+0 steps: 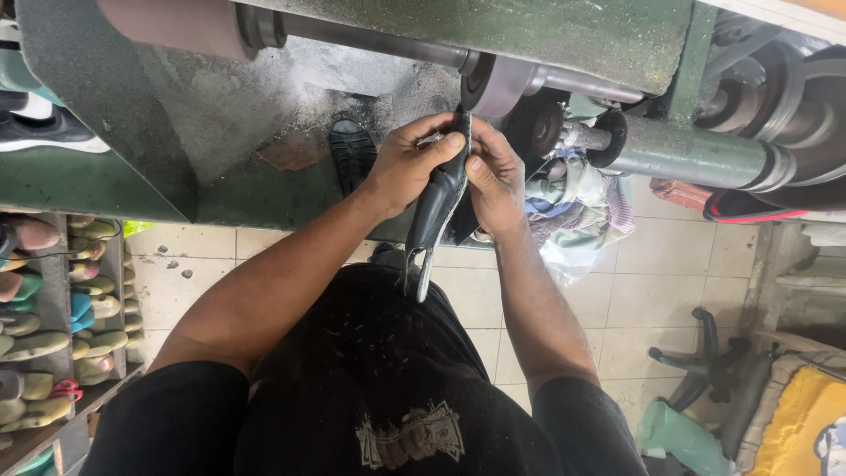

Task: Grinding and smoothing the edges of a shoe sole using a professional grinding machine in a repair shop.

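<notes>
Both my hands hold a black shoe [436, 207] on edge, its upper end pressed against a spinning grinding wheel [493, 84] on a green machine. My left hand [407, 163] grips the shoe's left side with the fingers wrapped over its top. My right hand [495, 181] clasps the right side, thumb near the top edge. The shoe's lower end, with a metal-looking edge, hangs down toward my lap.
The green machine [176, 123] has a long horizontal shaft [687, 150] with other wheels to the right. Racks of coloured shoe lasts [53, 317] stand at the left. A cloth pile [577, 198], a chair base [705, 366] and a yellow cushion [802, 414] lie on the tiled floor.
</notes>
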